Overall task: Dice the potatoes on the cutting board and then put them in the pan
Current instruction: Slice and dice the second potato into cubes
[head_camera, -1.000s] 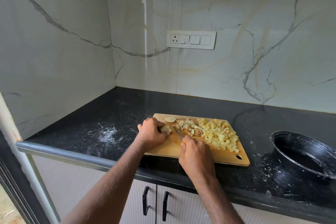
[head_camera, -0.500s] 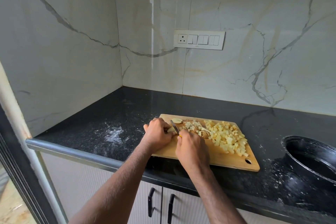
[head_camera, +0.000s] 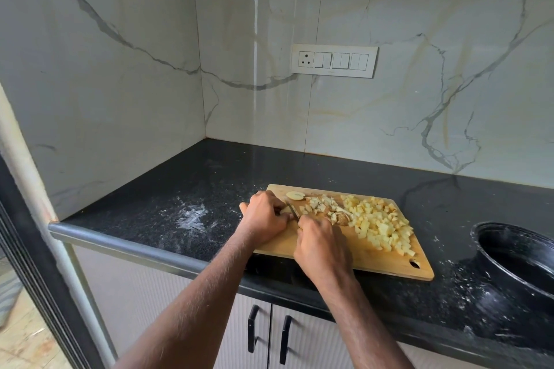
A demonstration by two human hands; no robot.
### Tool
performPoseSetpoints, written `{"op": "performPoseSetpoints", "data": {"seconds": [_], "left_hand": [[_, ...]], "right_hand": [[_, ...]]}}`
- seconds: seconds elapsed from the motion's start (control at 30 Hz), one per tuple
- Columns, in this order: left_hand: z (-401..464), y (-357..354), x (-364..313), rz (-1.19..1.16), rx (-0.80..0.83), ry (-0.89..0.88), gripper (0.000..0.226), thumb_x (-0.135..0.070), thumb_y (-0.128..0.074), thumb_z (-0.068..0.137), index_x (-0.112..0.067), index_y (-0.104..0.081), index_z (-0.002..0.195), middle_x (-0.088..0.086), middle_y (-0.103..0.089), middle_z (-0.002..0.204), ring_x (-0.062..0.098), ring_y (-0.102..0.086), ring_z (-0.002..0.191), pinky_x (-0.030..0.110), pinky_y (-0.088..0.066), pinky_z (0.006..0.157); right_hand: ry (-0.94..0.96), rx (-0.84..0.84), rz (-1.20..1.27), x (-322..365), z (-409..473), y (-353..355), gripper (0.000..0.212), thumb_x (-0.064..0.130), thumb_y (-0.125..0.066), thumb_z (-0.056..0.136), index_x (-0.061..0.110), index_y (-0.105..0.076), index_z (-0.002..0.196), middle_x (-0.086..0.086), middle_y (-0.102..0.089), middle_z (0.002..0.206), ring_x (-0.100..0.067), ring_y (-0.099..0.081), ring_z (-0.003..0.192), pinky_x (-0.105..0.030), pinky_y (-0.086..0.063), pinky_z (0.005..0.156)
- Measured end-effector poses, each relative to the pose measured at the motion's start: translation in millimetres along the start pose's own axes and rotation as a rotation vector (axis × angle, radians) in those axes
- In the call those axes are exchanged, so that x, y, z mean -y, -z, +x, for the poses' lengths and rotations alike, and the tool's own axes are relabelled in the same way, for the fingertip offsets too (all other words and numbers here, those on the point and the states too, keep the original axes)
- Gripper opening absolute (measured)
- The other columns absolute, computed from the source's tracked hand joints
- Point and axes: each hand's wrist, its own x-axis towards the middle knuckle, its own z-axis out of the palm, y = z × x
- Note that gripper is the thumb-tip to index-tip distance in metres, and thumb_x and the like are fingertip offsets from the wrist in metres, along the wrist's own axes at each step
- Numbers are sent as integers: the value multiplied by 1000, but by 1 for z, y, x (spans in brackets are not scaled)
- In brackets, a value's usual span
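A wooden cutting board (head_camera: 368, 257) lies on the black counter. A heap of pale diced potato (head_camera: 377, 223) covers its right half, with smaller pieces and bits of skin toward the middle. A round potato slice (head_camera: 295, 195) lies at the board's far left edge. My left hand (head_camera: 263, 216) holds a potato piece (head_camera: 284, 210) down at the board's left end; the piece is mostly hidden. My right hand (head_camera: 322, 246) grips a knife (head_camera: 292, 210), its blade against that piece. The black pan (head_camera: 521, 266) sits to the right of the board.
White powdery smears (head_camera: 192, 216) mark the counter left of the board, and more specks lie near the pan. A switch panel (head_camera: 334, 60) is on the marble wall behind. Cabinet doors with black handles (head_camera: 253, 328) are below the counter edge.
My right hand and the knife have moved left, from the board's middle to the piece under my left hand. The view has shifted, so the board and pan sit further right.
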Motion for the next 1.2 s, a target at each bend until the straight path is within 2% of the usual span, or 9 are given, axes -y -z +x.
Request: {"op": "performPoseSetpoints", "data": {"seconds": [0.13, 0.33, 0.47, 0.53, 0.7, 0.8, 1.07, 1.2], "left_hand": [[0, 1, -1, -11, 7, 16, 17, -39, -71, 84, -27, -80, 91, -10, -64, 108, 17, -53, 109, 46, -38, 94], [-3, 3, -3, -1, 18, 7, 20, -40, -72, 84, -24, -79, 93, -9, -66, 108, 16, -53, 107, 43, -38, 94], [-7, 7, -4, -56, -31, 64, 10, -30, -67, 75, -21, -71, 72, -3, -71, 86, 19, -60, 89, 35, -38, 80], [-9, 8, -5, -76, -42, 91, 13, -25, -65, 74, -17, -75, 75, -6, -70, 81, 18, -60, 86, 36, -40, 83], [-8, 10, -7, -46, -31, 91, 14, -26, -66, 76, -20, -77, 81, -11, -68, 81, 16, -58, 88, 39, -40, 91], [-8, 10, -6, -44, -27, 86, 13, -25, -66, 75, -20, -77, 81, -12, -65, 80, 16, -57, 89, 39, -41, 90], [-5, 8, -4, -84, -23, 93, 12, -25, -70, 77, -23, -79, 85, -9, -70, 95, 16, -60, 97, 43, -43, 93], [-5, 7, -4, -90, -24, 98, 11, -24, -70, 78, -21, -79, 82, -11, -67, 88, 17, -59, 95, 42, -43, 89]], "right_hand": [[1, -23, -6, -7, -15, 2, 11, 16, -60, 94, 18, -65, 103, 2, -69, 83, -16, -65, 68, -29, -54, 57], [-61, -104, 14, -14, -22, 3, 11, 19, -62, 94, 18, -69, 102, 4, -70, 81, -11, -64, 65, -23, -53, 55], [-85, -151, 75, -13, -19, 3, 11, 24, -63, 95, 19, -71, 102, 6, -72, 82, -7, -57, 62, -15, -40, 52], [-80, -162, 77, -10, -16, 2, 12, 24, -63, 96, 19, -71, 102, 5, -72, 83, -6, -51, 62, -13, -34, 52], [-66, -134, 91, 1, -4, -2, 15, 25, -57, 99, 19, -69, 105, 4, -72, 90, -11, -65, 73, -19, -45, 56], [-66, -116, 85, 8, 2, -4, 16, 26, -55, 100, 20, -67, 109, 3, -72, 93, -12, -65, 76, -22, -49, 58], [-49, -37, 12, 10, 8, -8, 16, 23, -54, 99, 20, -64, 110, 1, -69, 94, -16, -65, 77, -28, -53, 61], [-19, -17, -4, 9, 5, -7, 16, 20, -54, 98, 19, -63, 111, -1, -68, 92, -19, -65, 77, -31, -54, 62]]}}
